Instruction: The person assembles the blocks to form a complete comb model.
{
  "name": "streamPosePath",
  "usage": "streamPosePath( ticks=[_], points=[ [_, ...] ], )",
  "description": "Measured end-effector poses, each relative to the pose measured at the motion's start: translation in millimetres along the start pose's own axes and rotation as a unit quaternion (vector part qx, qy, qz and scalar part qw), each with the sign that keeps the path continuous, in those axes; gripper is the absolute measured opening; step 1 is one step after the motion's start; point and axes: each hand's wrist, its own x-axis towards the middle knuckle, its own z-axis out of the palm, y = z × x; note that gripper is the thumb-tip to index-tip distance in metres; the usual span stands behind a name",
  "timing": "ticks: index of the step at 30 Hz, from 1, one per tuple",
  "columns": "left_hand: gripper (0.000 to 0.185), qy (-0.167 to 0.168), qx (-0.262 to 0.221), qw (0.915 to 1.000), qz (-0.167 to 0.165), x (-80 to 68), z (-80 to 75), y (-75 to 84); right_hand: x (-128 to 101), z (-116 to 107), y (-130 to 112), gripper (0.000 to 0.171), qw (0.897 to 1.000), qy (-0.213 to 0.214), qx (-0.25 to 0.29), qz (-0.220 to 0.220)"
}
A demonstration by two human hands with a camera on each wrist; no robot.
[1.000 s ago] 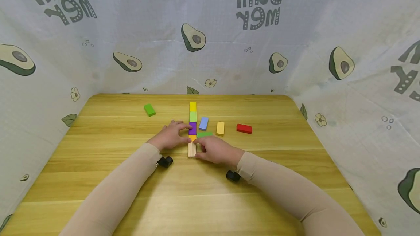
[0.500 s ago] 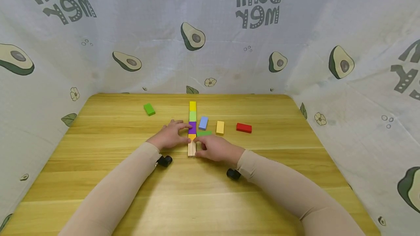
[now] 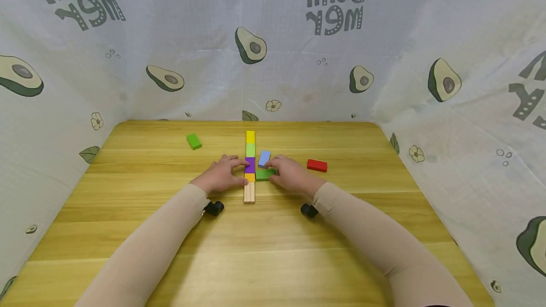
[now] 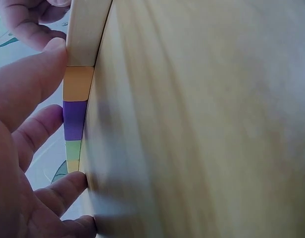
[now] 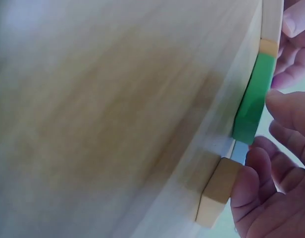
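Observation:
A straight row of blocks (image 3: 250, 165) runs away from me on the wooden table (image 3: 273, 240): yellow, light green, purple (image 4: 73, 120), orange (image 4: 77, 83), then a natural wood block (image 3: 249, 192) nearest me. My left hand (image 3: 238, 170) rests against the row's left side with its fingers straight, the thumb (image 4: 28, 84) at the orange block. My right hand (image 3: 274, 169) lies just right of the row, with thumb and fingers closed round the right end of a dark green block (image 5: 254, 96) beside the orange one. A tan block (image 5: 217, 191) touches its fingers (image 5: 246, 186) and is hidden in the head view.
A light blue block (image 3: 264, 158) lies right of the row, a red block (image 3: 317, 165) further right and a green block (image 3: 194, 141) far left. Avocado-print cloth (image 3: 273, 60) walls the table on three sides.
My right hand has left the natural wood block at the row's near end and moved forward and right onto the dark green block, covering the tan block. My left hand has stayed put.

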Motion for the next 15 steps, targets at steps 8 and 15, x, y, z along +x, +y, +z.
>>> streamPosePath(
  ticks=[8,15],
  points=[
    [0.06,0.002,0.004,1.0,0.0,-0.2,1.9,-0.7,6.0,2.5,3.1,0.04,0.999,-0.027,-0.037,-0.009],
    [0.06,0.004,0.004,1.0,0.004,-0.4,1.2,-0.1,5.1,2.9,2.5,0.042,0.999,-0.035,-0.036,0.002]
  ],
)
